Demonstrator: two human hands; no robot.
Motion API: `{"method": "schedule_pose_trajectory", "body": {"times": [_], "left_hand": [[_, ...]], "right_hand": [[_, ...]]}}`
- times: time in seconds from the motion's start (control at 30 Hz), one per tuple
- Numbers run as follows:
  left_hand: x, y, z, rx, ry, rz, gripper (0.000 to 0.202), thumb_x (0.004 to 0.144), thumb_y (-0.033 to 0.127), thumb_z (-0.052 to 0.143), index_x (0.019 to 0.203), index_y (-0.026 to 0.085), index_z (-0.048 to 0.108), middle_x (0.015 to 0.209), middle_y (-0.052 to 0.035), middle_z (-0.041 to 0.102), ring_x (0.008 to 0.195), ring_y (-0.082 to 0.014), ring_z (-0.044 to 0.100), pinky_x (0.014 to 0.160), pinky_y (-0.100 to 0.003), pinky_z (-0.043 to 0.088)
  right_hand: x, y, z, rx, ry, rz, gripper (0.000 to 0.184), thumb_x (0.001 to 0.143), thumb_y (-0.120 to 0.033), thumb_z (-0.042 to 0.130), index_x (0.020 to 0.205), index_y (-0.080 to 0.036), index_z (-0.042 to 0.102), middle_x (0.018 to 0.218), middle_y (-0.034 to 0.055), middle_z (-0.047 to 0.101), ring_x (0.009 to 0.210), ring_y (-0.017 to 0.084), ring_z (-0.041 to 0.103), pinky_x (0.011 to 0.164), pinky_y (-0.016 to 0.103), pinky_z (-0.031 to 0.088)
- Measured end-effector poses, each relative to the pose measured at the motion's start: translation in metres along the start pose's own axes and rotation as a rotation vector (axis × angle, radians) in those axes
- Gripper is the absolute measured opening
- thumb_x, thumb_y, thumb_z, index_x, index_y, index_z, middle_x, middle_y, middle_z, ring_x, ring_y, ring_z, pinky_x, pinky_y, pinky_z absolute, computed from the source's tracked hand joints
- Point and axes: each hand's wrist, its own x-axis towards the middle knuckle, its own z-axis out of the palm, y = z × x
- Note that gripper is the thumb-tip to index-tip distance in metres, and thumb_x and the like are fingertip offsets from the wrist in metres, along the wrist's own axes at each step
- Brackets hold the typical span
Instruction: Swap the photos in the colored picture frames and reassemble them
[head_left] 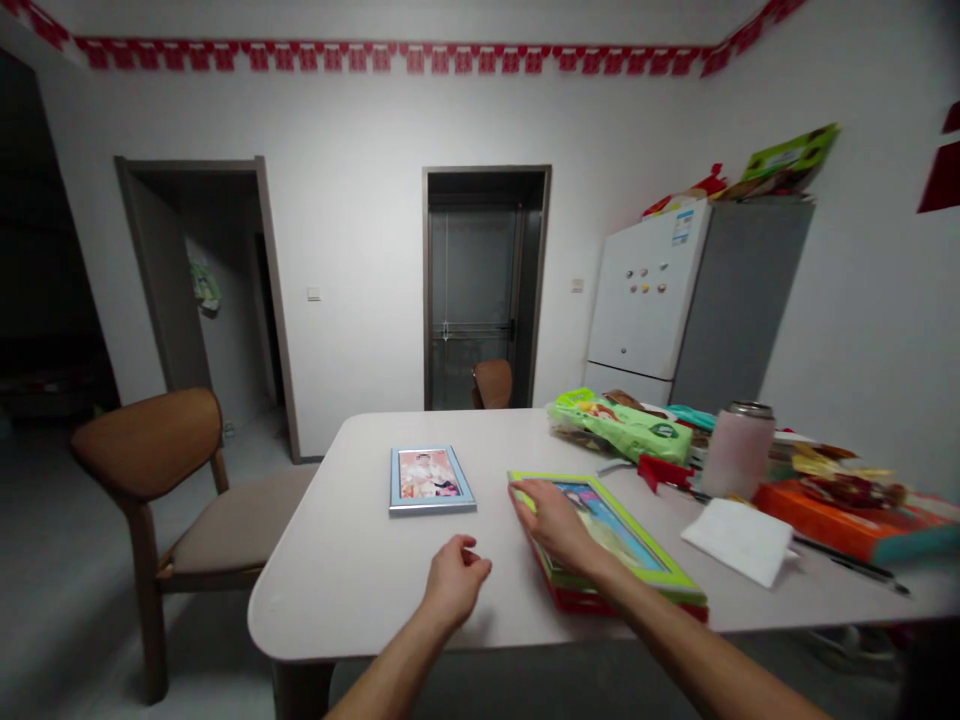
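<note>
My left hand (pixel 454 582) hovers over the near edge of the table, fingers loosely curled, thumb and fingertips apart, and nothing visible in it. My right hand (pixel 553 525) lies across the left side of a green picture frame (pixel 651 545), its fingers curled over that edge. A portrait in blue and pale yellow shows inside the green frame. Beneath it is a red picture frame (pixel 589 602), mostly covered. Farther left, a light blue picture frame (pixel 431 507) with a pink picture lies flat on the table, apart from both hands.
The white table (pixel 337 560) also bears a green snack bag (pixel 637 430), a pink tumbler (pixel 739 450), a white tissue (pixel 739 540), an orange box (pixel 825 515) and a black pen (pixel 870 572). A wooden chair (pixel 180 450) stands at the left, a refrigerator (pixel 645 290) at the back right.
</note>
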Motion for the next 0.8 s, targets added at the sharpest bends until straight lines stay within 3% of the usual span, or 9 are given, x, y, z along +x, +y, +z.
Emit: {"method": "schedule_pose_trajectory", "body": {"times": [0.13, 0.2, 0.3, 0.47, 0.57, 0.67, 0.8], "left_hand": [[-0.001, -0.013, -0.034, 0.125, 0.084, 0.065, 0.024, 0.066, 0.016, 0.053, 0.09, 0.013, 0.054, 0.085, -0.0054, 0.061, 0.079, -0.016, 0.056, 0.072, -0.025, 0.04], [-0.004, -0.015, -0.043, 0.179, 0.093, 0.103, 0.023, 0.065, 0.016, 0.053, 0.088, 0.014, 0.055, 0.085, -0.0049, 0.061, 0.079, -0.0165, 0.055, 0.073, -0.026, 0.04], [-0.01, -0.014, -0.05, 0.245, 0.103, 0.168, 0.026, 0.065, 0.016, 0.051, 0.091, 0.015, 0.054, 0.092, -0.0058, 0.06, 0.087, -0.0181, 0.054, 0.079, -0.028, 0.039], [-0.027, -0.014, -0.053, 0.332, 0.13, 0.273, 0.042, 0.063, 0.013, 0.051, 0.105, 0.015, 0.049, 0.114, -0.0086, 0.05, 0.109, -0.0214, 0.04, 0.095, -0.037, 0.026], [-0.043, -0.019, -0.043, 0.483, 0.08, 0.355, 0.056, 0.058, 0.012, 0.057, 0.112, 0.011, 0.044, 0.125, -0.014, 0.04, 0.118, -0.0274, 0.029, 0.098, -0.045, 0.018], [-0.055, -0.021, -0.028, 0.599, -0.005, 0.393, 0.067, 0.053, 0.012, 0.063, 0.117, 0.01, 0.041, 0.126, -0.0175, 0.038, 0.118, -0.0314, 0.029, 0.098, -0.048, 0.02], [-0.059, -0.013, -0.012, 0.618, -0.068, 0.416, 0.065, 0.049, 0.005, 0.064, 0.111, 0.011, 0.047, 0.118, -0.0169, 0.047, 0.112, -0.0299, 0.038, 0.096, -0.042, 0.028]], "right_hand": [[0.022, -0.065, 0.061, 0.026, -0.175, -0.198, 0.042, 0.066, -0.017, 0.045, 0.107, -0.019, 0.052, 0.116, 0.0065, 0.051, 0.106, 0.017, 0.043, 0.089, 0.026, 0.031], [0.03, -0.08, 0.082, 0.016, -0.227, -0.208, 0.042, 0.063, -0.014, 0.045, 0.105, -0.016, 0.053, 0.116, 0.011, 0.05, 0.106, 0.02, 0.043, 0.086, 0.031, 0.032], [0.031, -0.083, 0.096, -0.004, -0.272, -0.187, 0.044, 0.062, -0.013, 0.043, 0.104, -0.014, 0.052, 0.114, 0.0142, 0.05, 0.105, 0.024, 0.042, 0.085, 0.037, 0.032], [-0.014, -0.071, 0.082, -0.006, -0.309, -0.193, 0.054, 0.06, -0.012, 0.04, 0.112, -0.015, 0.048, 0.121, 0.0114, 0.045, 0.113, 0.023, 0.035, 0.091, 0.037, 0.026], [-0.056, -0.065, 0.061, 0.157, -0.3, -0.186, 0.052, 0.058, -0.011, 0.038, 0.108, -0.018, 0.053, 0.116, 0.0085, 0.049, 0.112, 0.021, 0.038, 0.095, 0.036, 0.025], [-0.083, -0.06, 0.042, 0.424, -0.223, -0.128, 0.041, 0.063, -0.015, 0.035, 0.095, -0.025, 0.059, 0.105, 0.005, 0.057, 0.103, 0.02, 0.046, 0.093, 0.034, 0.032], [-0.088, -0.053, 0.026, 0.543, -0.045, -0.001, 0.032, 0.066, -0.022, 0.038, 0.09, -0.029, 0.059, 0.101, 0.0044, 0.058, 0.098, 0.021, 0.05, 0.088, 0.034, 0.037]]}}
